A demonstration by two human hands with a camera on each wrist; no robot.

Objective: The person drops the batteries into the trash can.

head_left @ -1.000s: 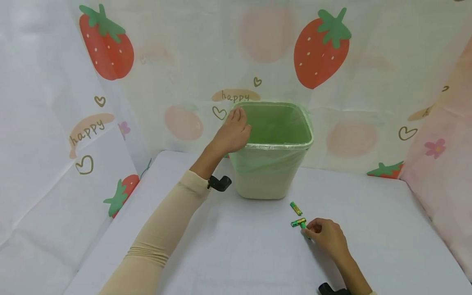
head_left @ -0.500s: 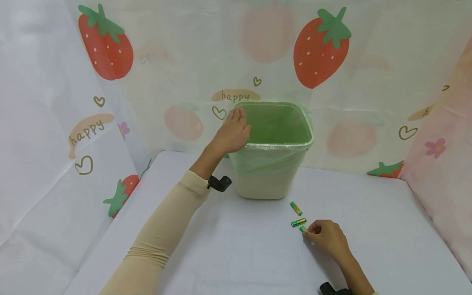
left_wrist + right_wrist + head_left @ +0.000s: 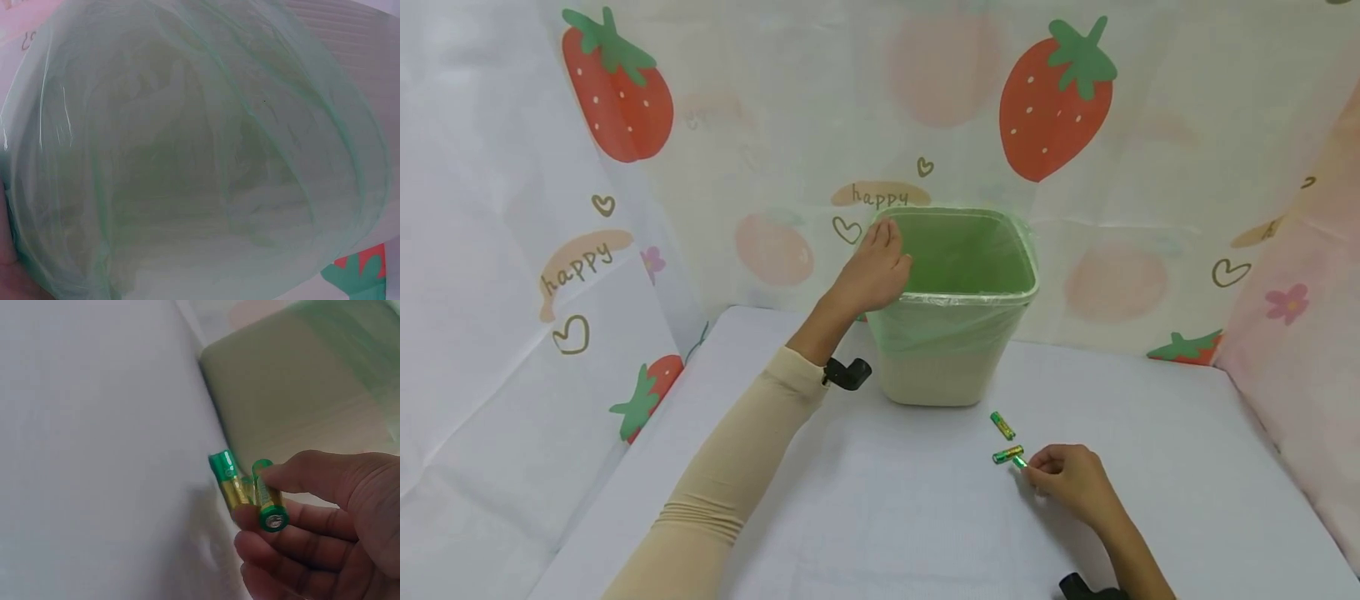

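Note:
A pale bin lined with a translucent green bag stands at the middle back of the table. My left hand holds its left rim; the left wrist view is mostly filled by the bag over the bin's wall, with a bit of the hand at the left edge. My right hand pinches a green and gold battery between thumb and fingers, just over the tabletop. Beside it lies a second battery, and a third battery lies nearer the bin.
White cloth covers the table. A patterned curtain with strawberries hangs right behind the bin and along both sides. Each wrist carries a black camera mount.
My right hand shifts slightly and the pinched battery changes its tilt, its near end more covered by the fingers than a second ago. The left hand and the bin stay put.

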